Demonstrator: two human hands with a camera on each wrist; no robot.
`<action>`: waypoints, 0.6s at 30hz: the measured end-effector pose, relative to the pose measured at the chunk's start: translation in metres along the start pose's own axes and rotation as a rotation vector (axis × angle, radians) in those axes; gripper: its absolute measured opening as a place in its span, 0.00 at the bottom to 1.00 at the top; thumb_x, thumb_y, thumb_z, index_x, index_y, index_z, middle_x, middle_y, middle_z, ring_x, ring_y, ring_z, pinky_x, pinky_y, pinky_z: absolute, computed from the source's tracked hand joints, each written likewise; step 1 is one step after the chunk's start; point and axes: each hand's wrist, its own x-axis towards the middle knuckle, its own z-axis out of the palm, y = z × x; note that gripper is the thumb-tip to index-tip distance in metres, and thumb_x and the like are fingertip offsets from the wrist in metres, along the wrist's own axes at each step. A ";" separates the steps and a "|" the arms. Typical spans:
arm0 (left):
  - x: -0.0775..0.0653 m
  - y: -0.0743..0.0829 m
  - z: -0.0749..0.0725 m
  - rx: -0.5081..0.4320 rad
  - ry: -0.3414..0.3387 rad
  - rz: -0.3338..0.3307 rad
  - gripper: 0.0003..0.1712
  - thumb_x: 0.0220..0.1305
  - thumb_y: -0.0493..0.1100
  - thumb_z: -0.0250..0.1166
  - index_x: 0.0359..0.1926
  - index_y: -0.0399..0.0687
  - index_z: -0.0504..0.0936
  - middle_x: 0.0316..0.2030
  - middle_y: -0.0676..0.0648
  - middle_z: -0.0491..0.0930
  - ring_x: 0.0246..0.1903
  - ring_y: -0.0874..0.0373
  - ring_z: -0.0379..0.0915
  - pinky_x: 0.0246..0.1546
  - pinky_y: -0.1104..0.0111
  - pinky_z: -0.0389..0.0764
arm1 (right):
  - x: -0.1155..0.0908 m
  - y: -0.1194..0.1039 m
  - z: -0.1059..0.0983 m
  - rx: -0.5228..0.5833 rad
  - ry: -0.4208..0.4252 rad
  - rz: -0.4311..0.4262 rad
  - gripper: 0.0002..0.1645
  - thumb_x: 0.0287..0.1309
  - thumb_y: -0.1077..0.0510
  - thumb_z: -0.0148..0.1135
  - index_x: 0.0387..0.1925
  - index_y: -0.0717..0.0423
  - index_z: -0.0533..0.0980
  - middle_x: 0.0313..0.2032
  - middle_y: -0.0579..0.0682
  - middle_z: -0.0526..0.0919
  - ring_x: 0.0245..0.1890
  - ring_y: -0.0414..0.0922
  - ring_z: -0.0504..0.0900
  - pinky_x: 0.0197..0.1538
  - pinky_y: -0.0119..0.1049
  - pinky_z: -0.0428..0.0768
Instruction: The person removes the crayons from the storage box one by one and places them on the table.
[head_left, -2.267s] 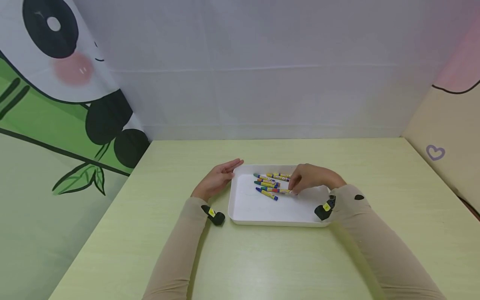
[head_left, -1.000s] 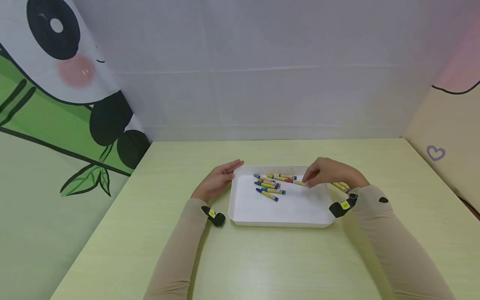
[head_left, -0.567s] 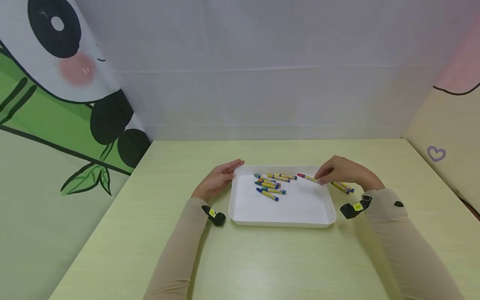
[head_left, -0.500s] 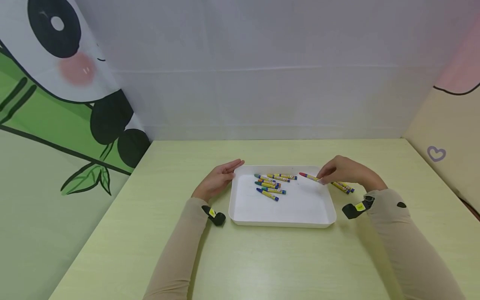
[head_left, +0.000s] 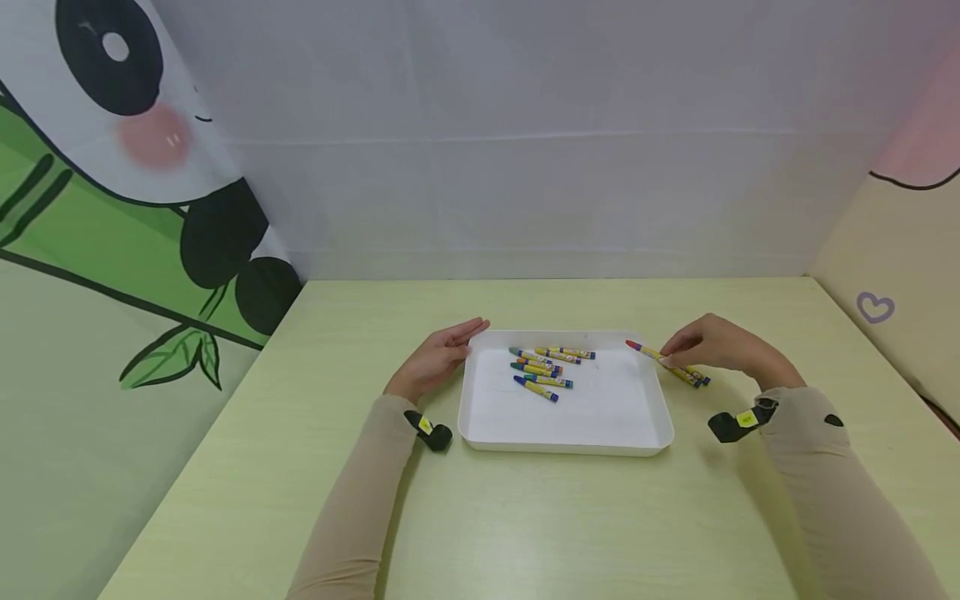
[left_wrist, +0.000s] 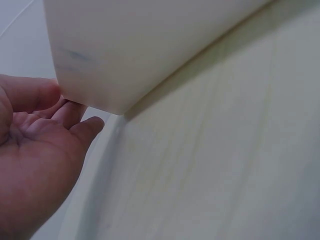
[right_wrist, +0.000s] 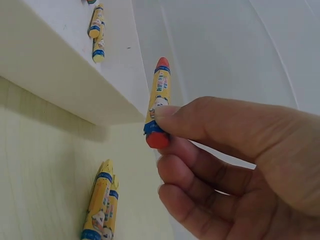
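My right hand (head_left: 712, 343) pinches a red crayon (right_wrist: 161, 90) with a yellow wrapper between thumb and index finger. Its red tip points left, over the right rim of the white tray (head_left: 592, 421). Two yellow crayons (right_wrist: 100, 205) lie on the table just outside that rim, below the hand and partly overlapped by it in the head view. At the tray's far left corner is my left hand (head_left: 435, 358); its thumb (left_wrist: 42, 95) sits at the rim and the other fingers reach along the outside. Several crayons (head_left: 542, 368), among them green, blue and yellow ones, lie in the tray's upper half.
The pale wooden table (head_left: 480, 533) runs back to a grey-white cloth backdrop (head_left: 510, 183). Printed panels with a cartoon face (head_left: 150, 142) and a small heart (head_left: 875, 307) stand at the left and right sides.
From among the crayons in the tray, my right hand has moved right with the red crayon, across the right rim towards the two outside. My left hand keeps its place at the corner.
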 end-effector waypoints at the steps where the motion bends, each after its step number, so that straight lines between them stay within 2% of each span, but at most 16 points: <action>1: 0.000 0.000 0.000 -0.004 0.000 0.000 0.33 0.70 0.26 0.42 0.74 0.46 0.54 0.74 0.50 0.55 0.74 0.56 0.45 0.72 0.60 0.53 | -0.001 0.002 0.000 0.000 0.004 0.001 0.19 0.57 0.50 0.67 0.46 0.58 0.83 0.44 0.51 0.86 0.43 0.43 0.79 0.48 0.40 0.77; 9: 0.000 -0.001 0.001 -0.016 -0.009 0.007 0.33 0.70 0.26 0.42 0.74 0.44 0.54 0.74 0.49 0.54 0.74 0.56 0.45 0.72 0.60 0.53 | -0.005 0.017 -0.001 -0.027 0.037 0.020 0.20 0.57 0.48 0.66 0.46 0.57 0.83 0.47 0.54 0.85 0.46 0.44 0.79 0.49 0.43 0.77; 14: 0.001 -0.001 0.000 -0.008 -0.008 0.007 0.33 0.70 0.26 0.42 0.74 0.45 0.54 0.74 0.49 0.54 0.74 0.55 0.45 0.72 0.59 0.53 | -0.006 0.030 -0.002 -0.031 0.044 0.034 0.22 0.57 0.47 0.66 0.47 0.58 0.82 0.48 0.57 0.84 0.47 0.48 0.79 0.50 0.49 0.78; 18: 0.002 -0.001 0.000 -0.002 -0.004 0.003 0.33 0.70 0.26 0.42 0.74 0.45 0.54 0.74 0.50 0.55 0.74 0.56 0.46 0.72 0.60 0.54 | -0.009 0.037 -0.002 -0.021 0.051 0.053 0.21 0.57 0.47 0.66 0.46 0.57 0.82 0.47 0.54 0.84 0.48 0.48 0.79 0.49 0.46 0.78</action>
